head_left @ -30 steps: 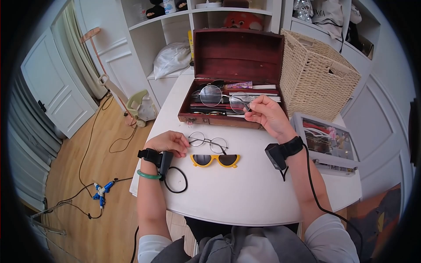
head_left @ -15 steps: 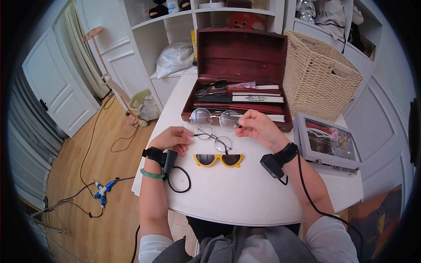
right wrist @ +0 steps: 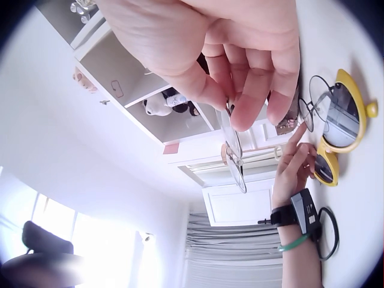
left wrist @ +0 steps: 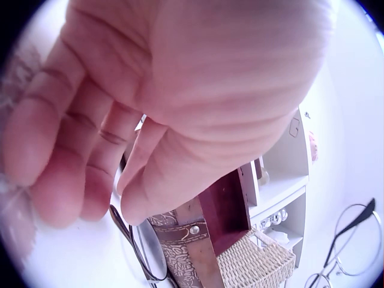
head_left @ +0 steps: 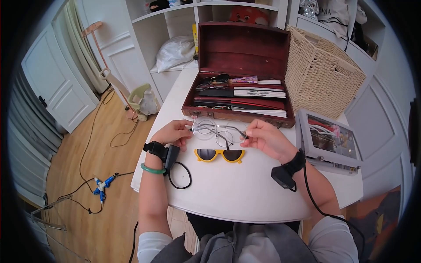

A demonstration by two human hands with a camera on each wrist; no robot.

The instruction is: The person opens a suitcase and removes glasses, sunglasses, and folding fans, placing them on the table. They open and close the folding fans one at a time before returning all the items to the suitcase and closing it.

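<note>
My right hand [head_left: 268, 138] pinches a pair of round, thin silver-rimmed glasses [right wrist: 234, 157] between thumb and fingertips, holding them over the table. In the head view they overlap a second round pair with thin dark rims [head_left: 224, 139], which lies on the table. My left hand [head_left: 174, 131] rests beside that dark pair, fingers loosely bent, its fingertips right at the frame. Closer to my body are yellow-framed sunglasses [head_left: 219, 154] with half-moon dark lenses. Behind the hands stands an open dark-red case [head_left: 241, 116] containing fans and several pairs of glasses.
To the case's right are a tall woven basket [head_left: 324, 72] and a grey box with a clear lid [head_left: 326, 140], accessories inside. Shelves [head_left: 173, 15] rise behind the white table [head_left: 237, 193]. A cable runs from my right wrist along the forearm.
My right hand has brought the silver-rimmed glasses from in front of the case down and nearer, over the dark-rimmed pair. Earlier, that dark pair turned slightly at my left fingertips.
</note>
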